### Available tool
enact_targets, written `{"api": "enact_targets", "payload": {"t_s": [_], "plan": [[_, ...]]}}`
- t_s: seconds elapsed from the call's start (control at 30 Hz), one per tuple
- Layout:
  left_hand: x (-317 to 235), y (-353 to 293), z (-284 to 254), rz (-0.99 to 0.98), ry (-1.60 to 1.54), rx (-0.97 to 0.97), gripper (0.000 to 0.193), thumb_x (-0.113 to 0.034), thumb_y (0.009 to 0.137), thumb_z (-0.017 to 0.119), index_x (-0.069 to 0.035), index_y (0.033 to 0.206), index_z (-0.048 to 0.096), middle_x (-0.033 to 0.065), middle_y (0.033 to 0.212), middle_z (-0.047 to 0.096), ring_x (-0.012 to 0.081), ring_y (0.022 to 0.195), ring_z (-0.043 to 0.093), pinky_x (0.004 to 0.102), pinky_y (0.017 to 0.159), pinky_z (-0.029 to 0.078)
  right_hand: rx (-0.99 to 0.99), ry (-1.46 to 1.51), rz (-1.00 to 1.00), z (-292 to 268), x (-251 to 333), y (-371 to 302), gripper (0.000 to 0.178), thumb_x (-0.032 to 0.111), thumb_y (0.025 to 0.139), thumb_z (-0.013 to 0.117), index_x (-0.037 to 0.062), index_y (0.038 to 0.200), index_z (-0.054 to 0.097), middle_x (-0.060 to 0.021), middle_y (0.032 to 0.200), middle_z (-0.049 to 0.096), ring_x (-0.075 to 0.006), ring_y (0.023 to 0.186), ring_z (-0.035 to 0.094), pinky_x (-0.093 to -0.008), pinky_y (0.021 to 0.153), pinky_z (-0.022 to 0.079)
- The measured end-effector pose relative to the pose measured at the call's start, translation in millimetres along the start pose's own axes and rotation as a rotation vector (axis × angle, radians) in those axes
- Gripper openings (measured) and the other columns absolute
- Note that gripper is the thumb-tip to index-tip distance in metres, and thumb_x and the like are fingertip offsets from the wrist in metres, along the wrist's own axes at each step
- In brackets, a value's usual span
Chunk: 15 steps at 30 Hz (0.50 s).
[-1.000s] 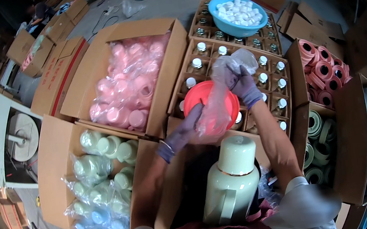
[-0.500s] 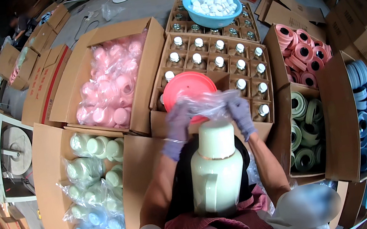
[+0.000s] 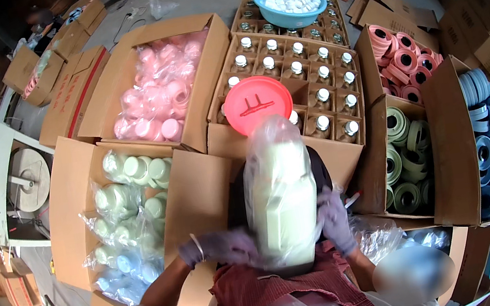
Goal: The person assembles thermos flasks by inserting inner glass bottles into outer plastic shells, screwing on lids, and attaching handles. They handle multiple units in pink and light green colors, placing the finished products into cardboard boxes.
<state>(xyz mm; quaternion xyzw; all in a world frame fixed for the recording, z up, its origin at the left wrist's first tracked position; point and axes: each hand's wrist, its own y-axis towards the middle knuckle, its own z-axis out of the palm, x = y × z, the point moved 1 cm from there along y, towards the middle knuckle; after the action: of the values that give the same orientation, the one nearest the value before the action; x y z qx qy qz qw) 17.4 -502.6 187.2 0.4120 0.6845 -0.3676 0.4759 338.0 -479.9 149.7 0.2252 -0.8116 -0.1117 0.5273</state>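
A pale green vacuum flask (image 3: 286, 210) stands upright in front of my body, above the dark red apron (image 3: 282, 304). A clear plastic bag (image 3: 277, 132) covers it from the top nearly to the base. My left hand (image 3: 228, 248), in a greyish-purple glove, has its fingers closed on the bag's lower left edge, somewhat blurred. On the other side my right hand (image 3: 336, 222), gloved alike, pinches the bag against the flask's lower right side. Just beyond the flask lies a red round plastic disc (image 3: 258, 103) over a divided carton (image 3: 236, 138) of white-capped glass bottles.
Cartons of bagged pink cups (image 3: 153, 97) and green cups (image 3: 114, 199) stand left. Boxes of pink rings (image 3: 406, 60), green rings (image 3: 403, 160) and blue rings (image 3: 483, 141) stand right. A blue basin (image 3: 292, 14) of white caps sits at the back. A person is far left.
The bag has come down over the flask, which was bare with the bag held above its top. Both hands have moved down toward the flask's base, and the red disc is more exposed.
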Motion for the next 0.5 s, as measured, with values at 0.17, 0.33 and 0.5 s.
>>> {"api": "enact_targets", "payload": {"t_s": [0.17, 0.33, 0.5], "plan": [[-26.3, -29.6, -3.9, -0.225, -0.282, -0.237, 0.031, -0.03, 0.099, 0.053, -0.004, 0.112, 0.065, 0.0046, 0.098, 0.066, 0.017, 0.089, 0.062, 0.0326, 0.088, 0.049, 0.436, -0.095, -0.029, -17.1, 18.9, -118.3, 0.01, 0.016, 0.072, 0.065, 0.0143, 0.082, 0.067, -0.0022, 0.094, 0.058, -0.0278, 0.099, 0.054, -0.0447, 0.091, 0.041], [-92.1, 59.2, -2.6, -0.313, 0.402, -1.06, 0.045, -0.03, 0.09, 0.063, 0.0, 0.12, 0.05, 0.0152, 0.09, 0.062, 0.0233, 0.081, 0.063, 0.0368, 0.072, 0.05, 0.538, -0.308, -0.123, -18.3, 17.6, -112.9, 0.013, 0.024, 0.068, 0.067, 0.015, 0.078, 0.065, -0.0037, 0.096, 0.057, -0.0288, 0.093, 0.054, -0.0447, 0.08, 0.041], [-30.4, -22.3, 35.6, 0.026, -0.498, -1.427, 0.049, -0.014, 0.087, 0.063, -0.002, 0.132, 0.048, 0.006, 0.102, 0.063, 0.0191, 0.094, 0.062, 0.0332, 0.082, 0.05, 0.552, -0.089, -0.227, 10.0, 31.7, -73.9, 0.017, 0.013, 0.061, 0.072, 0.0142, 0.077, 0.066, -0.0062, 0.085, 0.057, -0.027, 0.078, 0.056, -0.0391, 0.064, 0.043]]}}
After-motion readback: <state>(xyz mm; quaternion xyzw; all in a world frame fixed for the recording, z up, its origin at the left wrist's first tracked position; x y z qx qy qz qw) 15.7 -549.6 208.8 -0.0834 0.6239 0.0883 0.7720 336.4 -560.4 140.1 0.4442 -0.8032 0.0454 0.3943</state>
